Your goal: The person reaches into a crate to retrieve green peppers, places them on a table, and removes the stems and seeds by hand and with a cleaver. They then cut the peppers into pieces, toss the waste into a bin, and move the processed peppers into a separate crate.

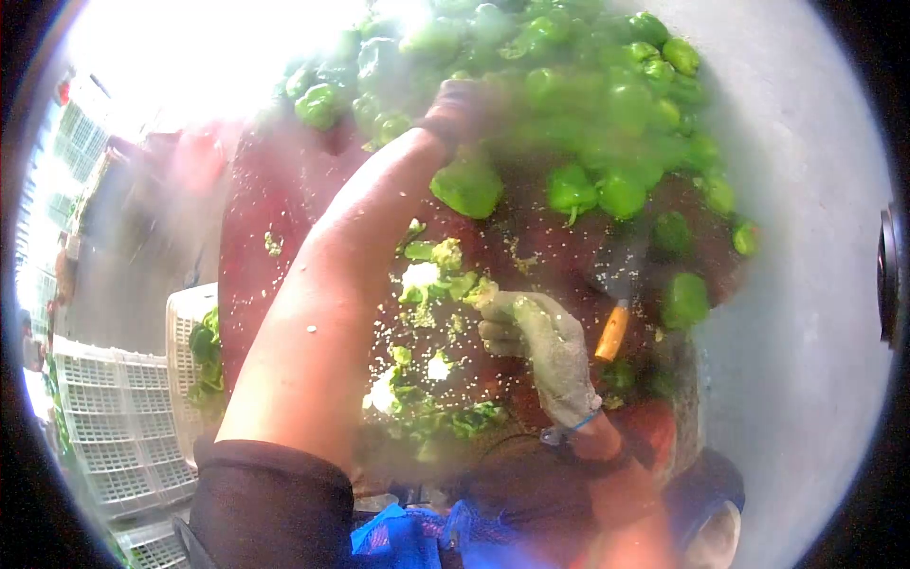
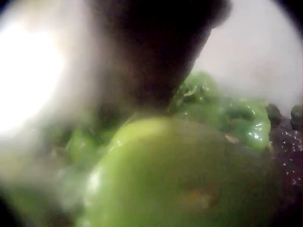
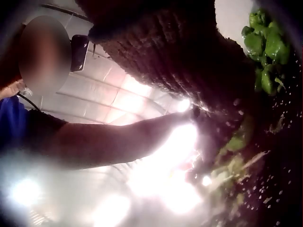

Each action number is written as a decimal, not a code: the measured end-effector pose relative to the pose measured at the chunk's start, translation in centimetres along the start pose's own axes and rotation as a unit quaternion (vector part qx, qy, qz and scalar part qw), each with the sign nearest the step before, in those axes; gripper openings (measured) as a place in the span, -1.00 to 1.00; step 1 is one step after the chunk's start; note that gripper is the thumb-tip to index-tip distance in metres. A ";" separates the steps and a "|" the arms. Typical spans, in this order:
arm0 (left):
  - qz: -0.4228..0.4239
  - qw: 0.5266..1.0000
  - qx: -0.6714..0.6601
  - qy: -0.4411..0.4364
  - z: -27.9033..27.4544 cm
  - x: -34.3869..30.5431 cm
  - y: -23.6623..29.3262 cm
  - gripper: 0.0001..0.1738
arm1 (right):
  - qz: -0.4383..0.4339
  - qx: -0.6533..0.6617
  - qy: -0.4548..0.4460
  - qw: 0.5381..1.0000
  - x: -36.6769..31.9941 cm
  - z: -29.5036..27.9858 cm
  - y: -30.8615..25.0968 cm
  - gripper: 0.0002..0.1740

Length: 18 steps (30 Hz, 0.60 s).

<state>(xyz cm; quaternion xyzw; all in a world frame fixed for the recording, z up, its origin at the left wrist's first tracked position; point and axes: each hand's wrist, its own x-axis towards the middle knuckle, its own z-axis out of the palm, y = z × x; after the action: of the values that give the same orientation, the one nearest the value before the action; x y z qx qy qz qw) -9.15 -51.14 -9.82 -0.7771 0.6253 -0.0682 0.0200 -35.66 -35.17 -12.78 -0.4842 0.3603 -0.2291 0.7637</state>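
My left hand [image 1: 463, 100] is bare and reaches into the far heap of green bell peppers [image 1: 569, 104]; haze and blur hide its fingers. In the left wrist view a large green pepper [image 2: 180, 175] fills the foreground, with the dark hand [image 2: 151, 56] over it; I cannot tell whether it grips one. My right hand [image 1: 545, 346], in a soiled light glove, has its fingers curled and pinches a pale pepper core [image 1: 482, 291] at the fingertips. Torn pepper cores [image 1: 431, 275] and scattered seeds lie beside it. In the right wrist view the glove [image 3: 175, 56] is dark.
A knife with an orange handle [image 1: 612, 332] lies right of the gloved hand, near a single pepper [image 1: 685, 301]. More core scraps [image 1: 417, 398] lie near the front of the dark red table [image 1: 261, 204]. White crates [image 1: 114, 408] stand at left, one basket [image 1: 185, 327] holding green peppers.
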 end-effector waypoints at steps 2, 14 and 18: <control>-0.020 0.998 -0.042 -0.044 1.0 1.2 -1.7 -0.65 | -0.017 0.004 0.004 1.000 0.0 0.0 -0.3 -0.67; 0.237 0.803 -0.545 -0.032 -2.3 -18.5 -6.0 -0.80 | -0.011 0.212 -0.022 0.977 2.4 0.6 0.4 -0.39; -0.029 0.434 -0.872 -0.223 1.3 -26.4 -0.3 -0.56 | 0.085 0.349 -0.193 0.913 3.4 2.6 1.7 -0.42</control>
<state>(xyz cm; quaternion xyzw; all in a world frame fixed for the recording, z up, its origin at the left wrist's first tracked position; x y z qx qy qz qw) -14.24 -25.40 -13.25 -0.3879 0.3042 0.6889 -0.5314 -31.50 -35.34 -14.76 -0.1891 0.1423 -0.1767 0.9554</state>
